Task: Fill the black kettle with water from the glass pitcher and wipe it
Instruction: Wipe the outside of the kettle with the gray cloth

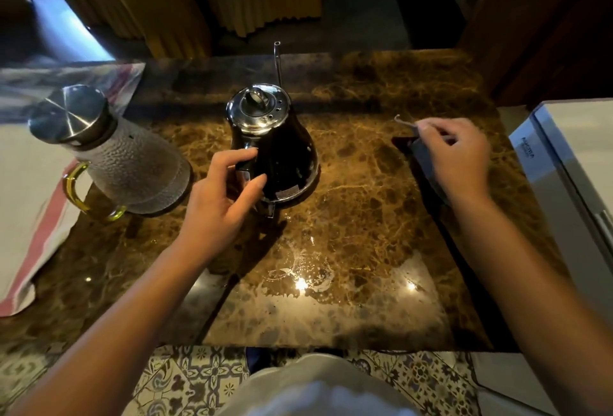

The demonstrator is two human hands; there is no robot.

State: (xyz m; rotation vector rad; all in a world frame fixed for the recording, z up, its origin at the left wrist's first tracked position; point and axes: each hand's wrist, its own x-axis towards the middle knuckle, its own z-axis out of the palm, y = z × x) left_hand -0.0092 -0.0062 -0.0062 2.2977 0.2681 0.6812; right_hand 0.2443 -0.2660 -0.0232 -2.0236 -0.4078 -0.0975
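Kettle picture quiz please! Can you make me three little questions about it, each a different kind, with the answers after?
1. True or false: the kettle has its shiny lid on.
2. Which side of the kettle does the glass pitcher stand on? A) the person's left B) the person's right C) behind it
3. Fill the gap: the right hand pinches a dark ____ lying on the marble counter.

Key
1. True. The lid sits on top; the left hand curls at the kettle's handle.
2. A. The pitcher stands upright with its metal cap on.
3. Cloth, probably for wiping.
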